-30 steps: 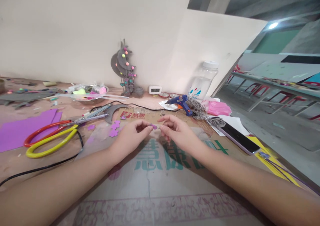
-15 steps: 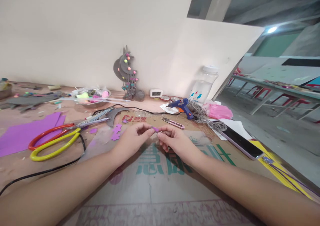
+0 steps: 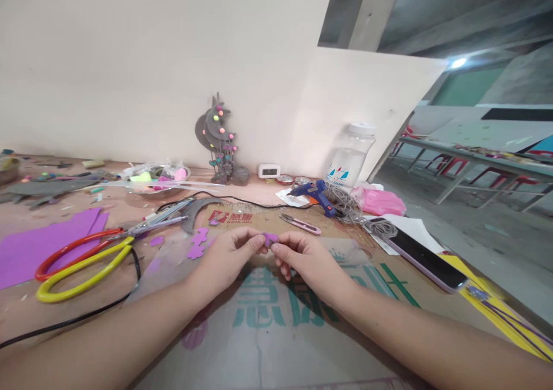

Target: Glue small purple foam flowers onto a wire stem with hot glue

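Between my two hands is a small purple felt cutout [image 3: 271, 239], pinched from both sides above the cardboard. My left hand [image 3: 235, 257] grips its left end with thumb and forefinger. At its right end, my right hand [image 3: 305, 257] holds it the same way, the other fingers curled below. Several more purple cutouts [image 3: 199, 242] lie left of my left hand. A pink-handled thread snipper [image 3: 299, 224] rests just beyond my right hand. Scissors with red and yellow handles [image 3: 86, 266] lie to the left on purple sheets [image 3: 47, 246].
A blue glue gun [image 3: 318, 197] lies by grey yarn [image 3: 343, 203] and a water bottle [image 3: 351, 154]. At right is a phone [image 3: 427, 260]. A moon-shaped felt ornament [image 3: 217, 139] leans on the wall beside a small digital clock [image 3: 269, 171]. A black cable [image 3: 73, 321] crosses the left side.
The view has tilted up slightly, so things sit lower in the picture. The purple cutout has turned in my fingers and shows more of its face. Both hands keep hold of it.
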`<action>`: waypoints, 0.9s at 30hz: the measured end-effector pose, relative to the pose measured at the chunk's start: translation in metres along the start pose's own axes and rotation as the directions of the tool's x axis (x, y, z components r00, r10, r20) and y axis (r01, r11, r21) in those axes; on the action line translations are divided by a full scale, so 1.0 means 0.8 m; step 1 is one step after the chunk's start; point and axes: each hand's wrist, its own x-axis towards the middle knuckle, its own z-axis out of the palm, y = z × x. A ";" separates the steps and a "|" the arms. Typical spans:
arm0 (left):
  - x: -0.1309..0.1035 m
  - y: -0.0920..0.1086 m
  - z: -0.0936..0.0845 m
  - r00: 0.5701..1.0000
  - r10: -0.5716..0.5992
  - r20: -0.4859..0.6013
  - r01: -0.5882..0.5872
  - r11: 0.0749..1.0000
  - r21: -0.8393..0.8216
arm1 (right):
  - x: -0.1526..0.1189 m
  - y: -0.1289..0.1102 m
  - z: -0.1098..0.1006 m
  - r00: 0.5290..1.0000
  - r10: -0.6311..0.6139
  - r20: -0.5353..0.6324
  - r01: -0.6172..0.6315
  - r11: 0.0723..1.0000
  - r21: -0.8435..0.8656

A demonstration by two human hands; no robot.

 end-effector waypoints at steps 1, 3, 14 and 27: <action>0.000 0.001 0.000 1.000 0.003 -0.003 -0.003 1.000 0.007 | 0.000 0.000 0.000 1.000 0.005 0.008 -0.005 1.000 0.008; 0.000 0.002 0.000 1.000 0.008 -0.016 -0.008 1.000 0.014 | -0.001 0.000 0.000 1.000 0.013 0.007 -0.013 1.000 0.020; 0.001 0.001 0.001 0.999 -0.051 -0.006 0.051 0.997 -0.063 | 0.001 0.001 -0.005 0.997 -0.064 -0.035 0.062 0.995 -0.073; -0.001 0.000 0.002 0.997 -0.077 -0.015 0.077 0.996 -0.036 | -0.004 -0.002 -0.010 0.959 -0.222 -0.178 0.195 0.968 -0.159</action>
